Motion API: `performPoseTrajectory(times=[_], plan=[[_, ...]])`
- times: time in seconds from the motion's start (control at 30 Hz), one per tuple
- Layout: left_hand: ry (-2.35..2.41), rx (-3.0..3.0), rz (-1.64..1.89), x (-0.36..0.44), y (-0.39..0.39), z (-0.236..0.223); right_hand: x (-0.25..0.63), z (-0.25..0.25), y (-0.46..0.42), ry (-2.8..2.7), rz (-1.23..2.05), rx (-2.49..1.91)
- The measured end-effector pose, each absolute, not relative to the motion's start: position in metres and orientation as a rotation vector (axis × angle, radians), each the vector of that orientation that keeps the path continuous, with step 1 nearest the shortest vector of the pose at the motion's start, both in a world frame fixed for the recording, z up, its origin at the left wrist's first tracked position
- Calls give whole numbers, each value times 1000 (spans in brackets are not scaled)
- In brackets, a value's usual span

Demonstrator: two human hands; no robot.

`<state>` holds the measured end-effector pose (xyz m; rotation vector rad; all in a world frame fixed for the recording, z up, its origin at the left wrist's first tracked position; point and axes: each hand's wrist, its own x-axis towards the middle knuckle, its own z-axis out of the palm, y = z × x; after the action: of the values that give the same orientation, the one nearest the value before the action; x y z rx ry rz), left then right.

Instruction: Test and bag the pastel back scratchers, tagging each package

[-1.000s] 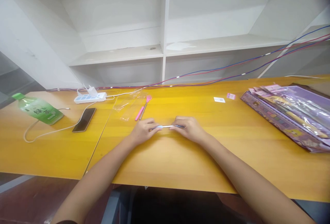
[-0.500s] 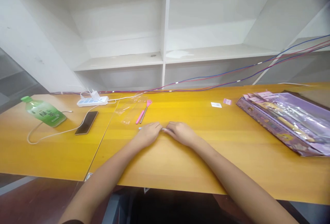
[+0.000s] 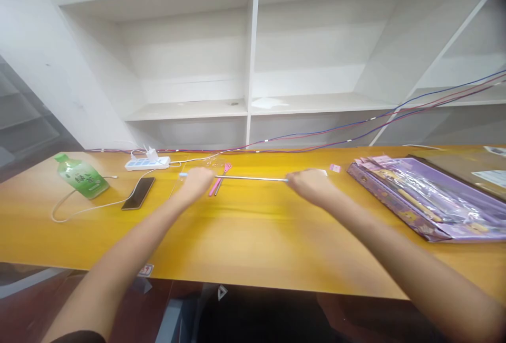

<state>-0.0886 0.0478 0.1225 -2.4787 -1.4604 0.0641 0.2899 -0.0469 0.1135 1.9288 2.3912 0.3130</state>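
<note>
Left hand (image 3: 198,182) and right hand (image 3: 306,184) fingers grip the rod (image 3: 252,178), best pulled straight, parallel to the back edge of the desk (image 3: 245,248).

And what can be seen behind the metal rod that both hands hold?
Near the left hand, the metal rod crosses in front of a pink-headed tool, covering part of it; a pink stick lies alongside. Farther right, yellow table shows. Anything directly behind the hand is hidden.
</note>
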Motion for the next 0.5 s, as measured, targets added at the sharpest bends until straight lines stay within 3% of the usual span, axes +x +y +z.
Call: performPoseTrajectory(times=[0.1,0.2,0.5], plan=[[-1541,-2374,73,-149,55,136,378,115,-68,2330,436,1959],[-1543,-2390,133,-179,48,123,427,94,-95,2332,325,1944],[-1579,-2505,313,-169,40,71,415,35,-126,2269,-26,2036]])
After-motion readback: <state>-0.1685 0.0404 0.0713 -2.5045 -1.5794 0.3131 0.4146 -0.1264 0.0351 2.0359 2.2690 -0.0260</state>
